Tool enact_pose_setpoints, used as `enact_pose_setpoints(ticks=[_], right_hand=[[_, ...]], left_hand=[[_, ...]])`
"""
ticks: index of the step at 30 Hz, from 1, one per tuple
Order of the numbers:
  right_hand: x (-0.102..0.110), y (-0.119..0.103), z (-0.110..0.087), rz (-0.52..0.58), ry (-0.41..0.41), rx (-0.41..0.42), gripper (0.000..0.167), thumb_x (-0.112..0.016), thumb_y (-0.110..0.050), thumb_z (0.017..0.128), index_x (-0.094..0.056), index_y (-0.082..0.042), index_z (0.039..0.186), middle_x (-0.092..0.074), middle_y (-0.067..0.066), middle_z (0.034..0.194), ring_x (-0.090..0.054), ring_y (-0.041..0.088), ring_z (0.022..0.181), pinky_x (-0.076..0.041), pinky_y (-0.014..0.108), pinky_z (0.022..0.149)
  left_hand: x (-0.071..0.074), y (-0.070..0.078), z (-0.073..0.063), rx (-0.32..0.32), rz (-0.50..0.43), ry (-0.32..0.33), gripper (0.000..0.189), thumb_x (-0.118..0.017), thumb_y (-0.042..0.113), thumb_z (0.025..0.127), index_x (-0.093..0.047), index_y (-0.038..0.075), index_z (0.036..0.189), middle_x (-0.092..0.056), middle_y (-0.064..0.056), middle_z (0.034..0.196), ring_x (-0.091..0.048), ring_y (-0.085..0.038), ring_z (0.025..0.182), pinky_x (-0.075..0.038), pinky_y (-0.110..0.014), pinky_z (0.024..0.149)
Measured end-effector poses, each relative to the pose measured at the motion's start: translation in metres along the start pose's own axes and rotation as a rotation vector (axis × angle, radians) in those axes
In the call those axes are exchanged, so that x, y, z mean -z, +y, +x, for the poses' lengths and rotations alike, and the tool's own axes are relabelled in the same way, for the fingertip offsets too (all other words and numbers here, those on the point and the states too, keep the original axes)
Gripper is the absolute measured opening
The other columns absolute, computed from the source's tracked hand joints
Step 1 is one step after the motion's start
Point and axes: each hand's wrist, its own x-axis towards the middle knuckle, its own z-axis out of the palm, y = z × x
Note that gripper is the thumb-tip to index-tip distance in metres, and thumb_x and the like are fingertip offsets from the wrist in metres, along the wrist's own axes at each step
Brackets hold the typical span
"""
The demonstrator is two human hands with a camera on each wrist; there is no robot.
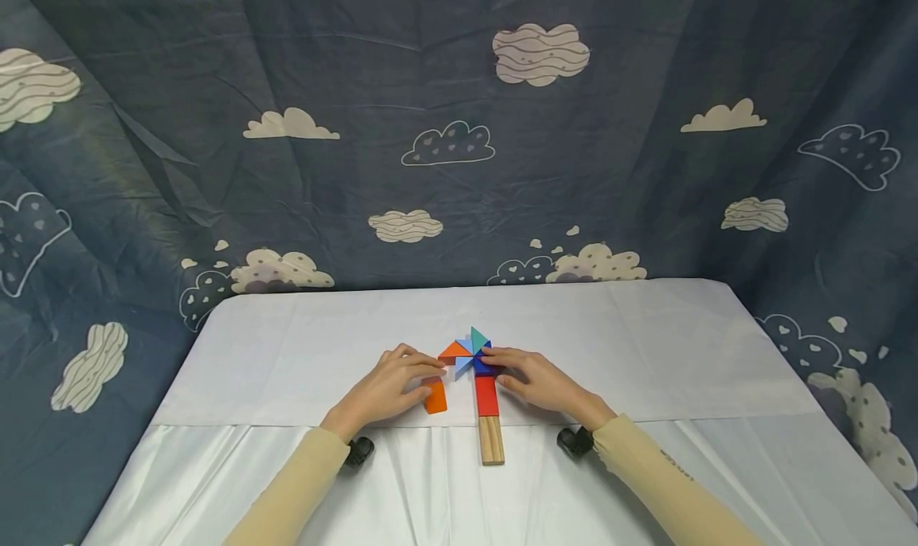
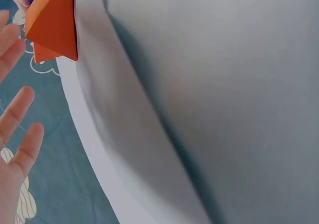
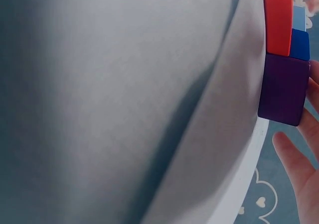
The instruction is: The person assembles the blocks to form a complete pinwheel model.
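A pinwheel shape of triangular blocks lies on the table, with a teal triangle [image 1: 478,340] at its top, an orange-red triangle [image 1: 453,350] on its left and a light blue triangle [image 1: 462,366] below. My left hand [image 1: 394,382] hovers at its left side, fingers loosely extended and spread, over an orange block [image 1: 435,396]. On the right, my right hand [image 1: 538,379] reaches in with extended fingertips at a dark blue triangle [image 1: 484,366]. A purple block [image 3: 284,88] stands by the right fingers in the right wrist view; the hand covers it in the head view.
Below the pinwheel a red block [image 1: 487,396] and a wooden block [image 1: 491,440] line up like a stem. They lie on a white-covered table [image 1: 287,347] with a cloth seam across it. A dark curtain with clouds [image 1: 402,76] hangs behind.
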Motion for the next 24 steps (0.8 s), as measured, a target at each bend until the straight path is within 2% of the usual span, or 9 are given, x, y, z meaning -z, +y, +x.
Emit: enact_pose_setpoints(ticks=[4, 8, 16, 24], right_hand=[[-0.0001, -0.0009, -0.0001, -0.002, 0.006, 0.007, 0.04, -0.057, -0.013, 0.096, -0.055, -0.007, 0.136, -0.047, 0.008, 0.143, -0.041, 0.031, 0.132, -0.034, 0.049, 0.105], [-0.0003, -0.001, 0.0001, 0.002, 0.007, 0.002, 0.04, -0.057, -0.013, 0.096, -0.055, -0.007, 0.136, -0.047, 0.008, 0.143, -0.041, 0.031, 0.132, -0.034, 0.049, 0.105], [0.0004, -0.0019, -0.0002, 0.008, 0.009, 0.018, 0.04, -0.057, -0.012, 0.096, -0.055, -0.007, 0.135, -0.047, 0.009, 0.142, -0.041, 0.032, 0.131, -0.034, 0.05, 0.105], [0.0002, -0.0016, 0.0, 0.008, 0.012, 0.015, 0.04, -0.057, -0.012, 0.096, -0.055, -0.007, 0.135, -0.048, 0.009, 0.142, -0.041, 0.032, 0.131, -0.034, 0.05, 0.104]], left_hand=[[-0.0008, -0.0015, -0.0044, 0.023, -0.024, -0.057, 0.032, -0.063, 0.017, 0.092, -0.066, 0.016, 0.124, -0.062, 0.003, 0.125, -0.046, -0.02, 0.111, -0.038, -0.044, 0.092], [-0.0025, -0.0023, -0.0055, 0.025, -0.052, -0.077, 0.033, -0.064, 0.013, 0.092, -0.066, 0.016, 0.125, -0.063, 0.005, 0.122, -0.047, -0.018, 0.109, -0.039, -0.044, 0.094], [-0.003, -0.0014, -0.0027, -0.008, -0.086, -0.048, 0.026, -0.066, 0.006, 0.089, -0.069, 0.012, 0.115, -0.066, 0.003, 0.112, -0.055, -0.014, 0.106, -0.045, -0.032, 0.095], [-0.0031, 0.0023, -0.0048, 0.019, -0.047, -0.045, 0.026, -0.07, 0.017, 0.089, -0.068, 0.012, 0.114, -0.065, 0.002, 0.112, -0.057, -0.015, 0.104, -0.045, -0.034, 0.095]])
